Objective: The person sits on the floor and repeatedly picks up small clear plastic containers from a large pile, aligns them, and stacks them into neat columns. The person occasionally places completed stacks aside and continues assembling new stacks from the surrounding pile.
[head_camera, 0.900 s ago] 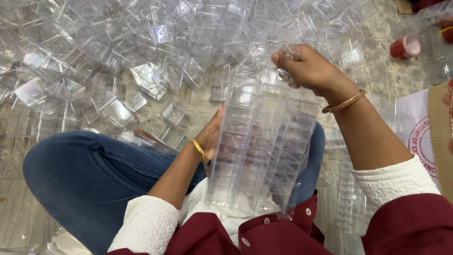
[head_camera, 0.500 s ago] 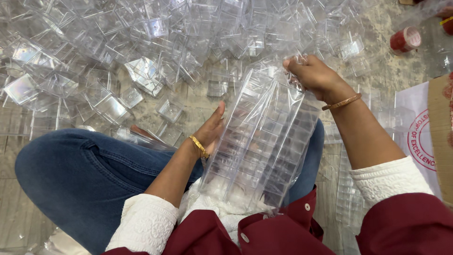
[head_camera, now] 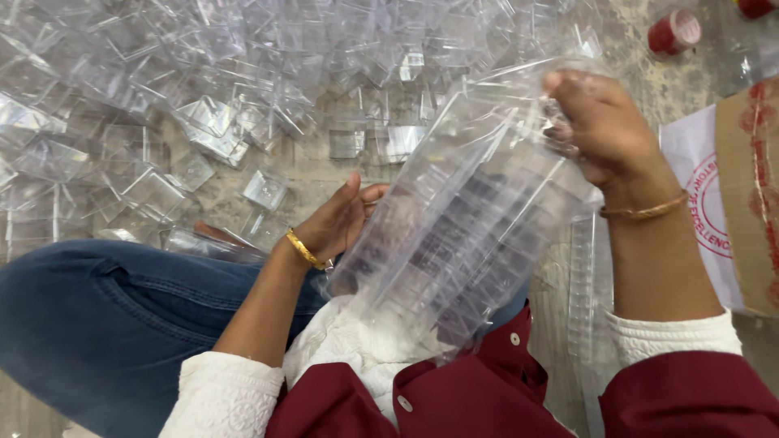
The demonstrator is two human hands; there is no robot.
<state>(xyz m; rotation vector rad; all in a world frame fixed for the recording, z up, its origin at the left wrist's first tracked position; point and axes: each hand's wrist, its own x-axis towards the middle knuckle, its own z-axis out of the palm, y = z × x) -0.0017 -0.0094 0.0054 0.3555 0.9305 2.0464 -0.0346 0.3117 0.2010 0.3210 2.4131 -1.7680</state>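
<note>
A clear plastic bag (head_camera: 462,235) packed with stacked clear plastic boxes rests upright in my lap, leaning to the upper right. My right hand (head_camera: 600,122) grips the bag's open top edge, fingers curled into the film. My left hand (head_camera: 337,219) lies flat against the bag's left side, fingers straight, steadying the stacks. Both wrists wear a gold bangle. The bag's lower end sits against my white and maroon clothing.
A large heap of loose clear plastic boxes (head_camera: 203,97) covers the floor ahead and to the left. A red roll of tape (head_camera: 673,31) lies at the upper right. A cardboard box (head_camera: 751,195) and white printed sheet (head_camera: 702,195) stand at the right. My blue-jeaned knee (head_camera: 105,324) fills the lower left.
My right hand has shifted slightly right along the bag's top while keeping hold. The bag tilts further to the right. My left hand stays against its side.
</note>
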